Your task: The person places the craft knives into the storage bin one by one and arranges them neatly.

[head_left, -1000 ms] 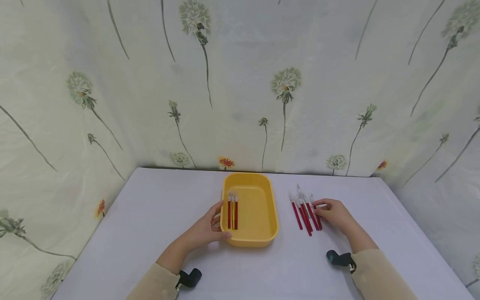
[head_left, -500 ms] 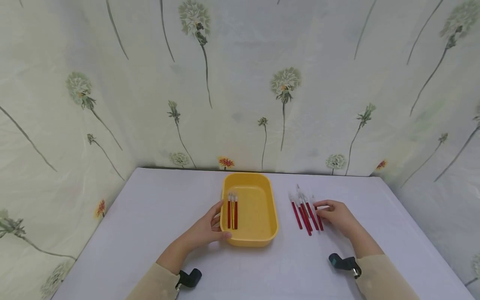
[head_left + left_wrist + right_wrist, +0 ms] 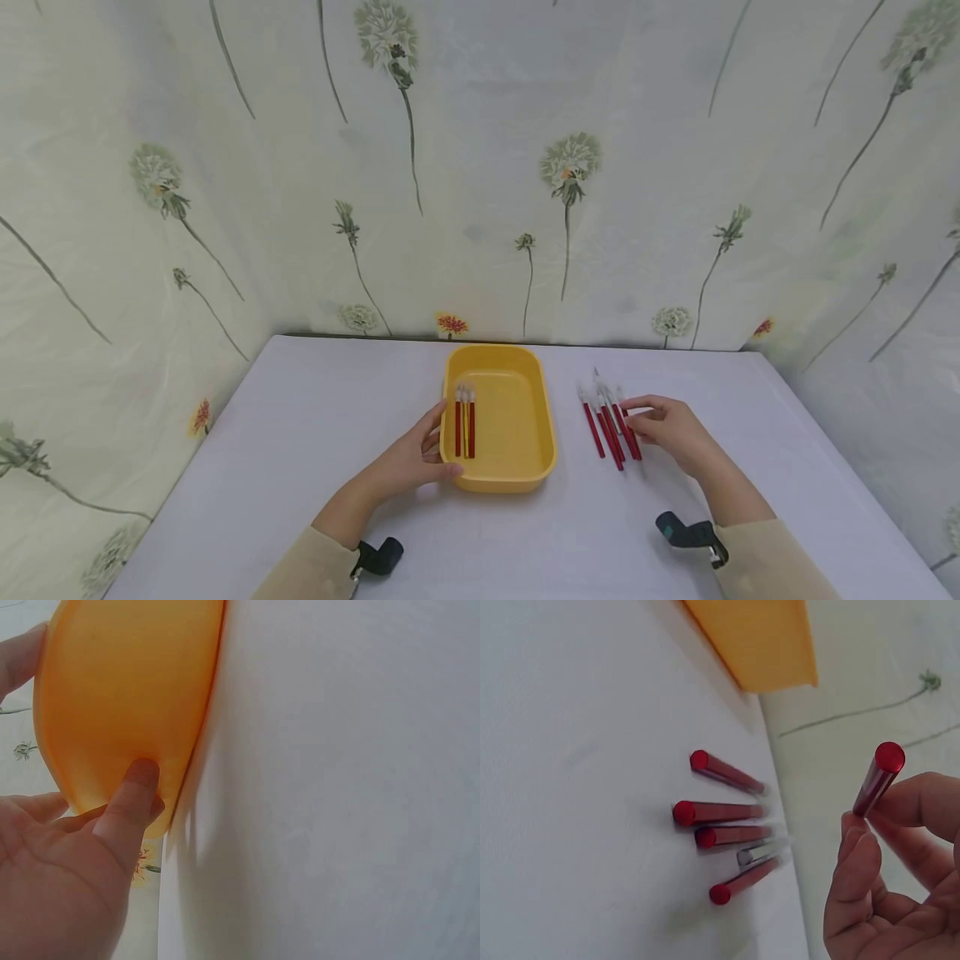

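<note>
My left hand (image 3: 408, 460) grips the left side of a yellow plastic tray (image 3: 517, 425), thumb at its near corner and fingers along the outer wall. In the left wrist view, fingertips touch the tray wall (image 3: 127, 690). Inside the tray, along its left side, two red pens and a yellow one (image 3: 466, 429) lie side by side, pale ends pointing away. My right hand (image 3: 671, 429) pinches a red pen (image 3: 877, 780) between thumb and fingers, its flat end toward the right wrist camera. Beside that hand lies a loose group of red pens (image 3: 606, 429) with pale translucent ends.
A grey-white pen (image 3: 751, 855) lies among the red ones on the table. The white table (image 3: 337, 383) ends at a hanging cloth (image 3: 480, 167) printed with dandelions. Dark wrist cameras (image 3: 382, 557) sit at both sleeves.
My right hand has drawn one red pen slightly to the right of the group, then moved back a little to the left with it. The left hand and tray stay put.
</note>
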Motion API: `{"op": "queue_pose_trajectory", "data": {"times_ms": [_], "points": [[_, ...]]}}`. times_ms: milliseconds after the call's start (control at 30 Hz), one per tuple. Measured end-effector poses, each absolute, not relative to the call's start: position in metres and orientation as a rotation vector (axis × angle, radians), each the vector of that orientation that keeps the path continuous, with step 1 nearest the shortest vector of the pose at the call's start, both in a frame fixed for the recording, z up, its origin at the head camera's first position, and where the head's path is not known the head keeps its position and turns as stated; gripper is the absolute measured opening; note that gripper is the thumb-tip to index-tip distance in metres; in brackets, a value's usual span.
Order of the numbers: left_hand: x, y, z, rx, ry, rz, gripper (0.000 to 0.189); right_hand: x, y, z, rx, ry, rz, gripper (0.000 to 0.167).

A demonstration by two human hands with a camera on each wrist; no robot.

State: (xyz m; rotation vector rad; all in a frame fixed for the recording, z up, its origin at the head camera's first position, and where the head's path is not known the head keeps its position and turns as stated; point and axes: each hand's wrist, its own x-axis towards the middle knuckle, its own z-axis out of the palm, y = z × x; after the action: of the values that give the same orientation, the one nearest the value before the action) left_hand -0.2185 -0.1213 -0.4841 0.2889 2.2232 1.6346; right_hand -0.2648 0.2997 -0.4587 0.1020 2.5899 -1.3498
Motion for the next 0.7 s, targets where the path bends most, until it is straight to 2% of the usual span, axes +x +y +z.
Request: {"op": "queue_pose_trajectory", "data": {"times_ms": [267,700], "points": [[-0.217,-0.121,-0.483,0.287,2.246,1.618,0.112,-0.255,0.281,-0.440,0.023,2.569,-1.441,0.040],[-0.216,-0.120,-0.481,0.286,2.253,1.605,0.111,-0.249,0.240,-0.416,0.049,2.523,-1.532,0.037]]}}
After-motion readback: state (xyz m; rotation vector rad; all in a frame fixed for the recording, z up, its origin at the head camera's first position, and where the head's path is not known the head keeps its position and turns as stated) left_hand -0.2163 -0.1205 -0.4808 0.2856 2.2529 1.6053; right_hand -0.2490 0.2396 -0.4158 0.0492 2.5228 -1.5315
